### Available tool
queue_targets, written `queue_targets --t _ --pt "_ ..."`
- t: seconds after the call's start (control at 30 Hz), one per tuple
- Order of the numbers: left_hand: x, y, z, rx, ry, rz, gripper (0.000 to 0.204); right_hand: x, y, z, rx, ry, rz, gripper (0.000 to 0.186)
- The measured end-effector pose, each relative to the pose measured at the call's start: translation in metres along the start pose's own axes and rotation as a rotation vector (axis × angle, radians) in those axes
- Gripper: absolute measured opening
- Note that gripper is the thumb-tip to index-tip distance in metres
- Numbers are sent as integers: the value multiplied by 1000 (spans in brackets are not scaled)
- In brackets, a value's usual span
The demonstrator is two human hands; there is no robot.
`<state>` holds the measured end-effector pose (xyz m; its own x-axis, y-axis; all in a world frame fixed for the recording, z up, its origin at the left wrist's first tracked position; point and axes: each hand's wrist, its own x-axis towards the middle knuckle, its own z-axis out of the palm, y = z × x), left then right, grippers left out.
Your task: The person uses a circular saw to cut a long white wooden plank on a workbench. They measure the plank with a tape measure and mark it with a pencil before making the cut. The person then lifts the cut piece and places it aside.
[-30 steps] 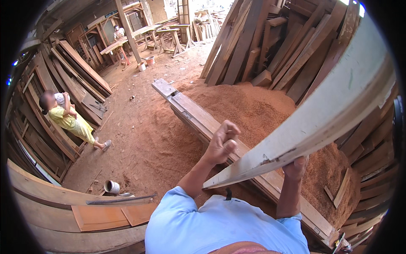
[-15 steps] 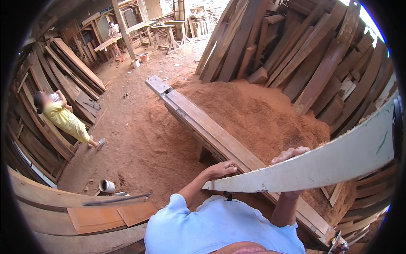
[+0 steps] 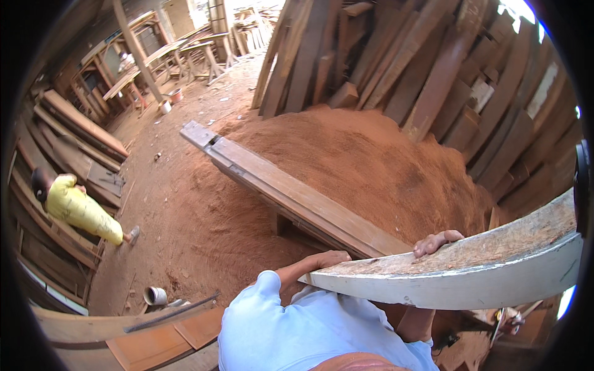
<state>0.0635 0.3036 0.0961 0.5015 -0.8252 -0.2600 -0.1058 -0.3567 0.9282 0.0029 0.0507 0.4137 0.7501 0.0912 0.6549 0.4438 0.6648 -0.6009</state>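
Observation:
A long, tapering wooden board point(image 3: 470, 292) with a white face and a rough brown edge stretches across my front, its narrow end near my belly. Near that end, my left hand point(image 3: 333, 258) curls at the board's far side; the fingertips are partly hidden. My right hand point(image 3: 437, 243) grips the board farther along, fingers over the far edge, forearm passing underneath. Beyond the board lies a long, grooved timber beam point(image 3: 297, 191), raised off the ground on a support and running diagonally away to the left.
A reddish sawdust heap point(image 3: 365, 161) lies behind the beam, below leaning planks point(image 3: 427, 74). A person in yellow point(image 3: 80, 210) stands at left by more planks point(image 3: 80, 123). A white bucket point(image 3: 155, 295) lies on its side near flat boards point(image 3: 148, 343). Work trestles point(image 3: 207, 52) stand far back.
The board has rolled in my hands, so its rough brown edge now faces up, and its wide end has dropped. The view has swung right. The person in yellow has turned.

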Motion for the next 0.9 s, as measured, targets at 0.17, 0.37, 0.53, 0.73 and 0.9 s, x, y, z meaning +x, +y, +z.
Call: queue_targets --t 0.17,0.37,0.53,0.73,0.9 --pt "48 -31 25 -11 -168 34 53 -34 -16 -42 376 128 148 52" --pt "99 10 70 -659 -171 -450 61 -95 -47 -114 -589 497 109 72" --pt "156 63 130 -484 -356 -491 62 -153 -93 -177 -431 638 -99 87" --pt "192 74 163 -381 -394 -548 64 -222 -144 -214 -139 980 -107 106" --pt "196 75 157 -293 -352 -585 65 -240 -168 -246 -20 1029 -249 85"
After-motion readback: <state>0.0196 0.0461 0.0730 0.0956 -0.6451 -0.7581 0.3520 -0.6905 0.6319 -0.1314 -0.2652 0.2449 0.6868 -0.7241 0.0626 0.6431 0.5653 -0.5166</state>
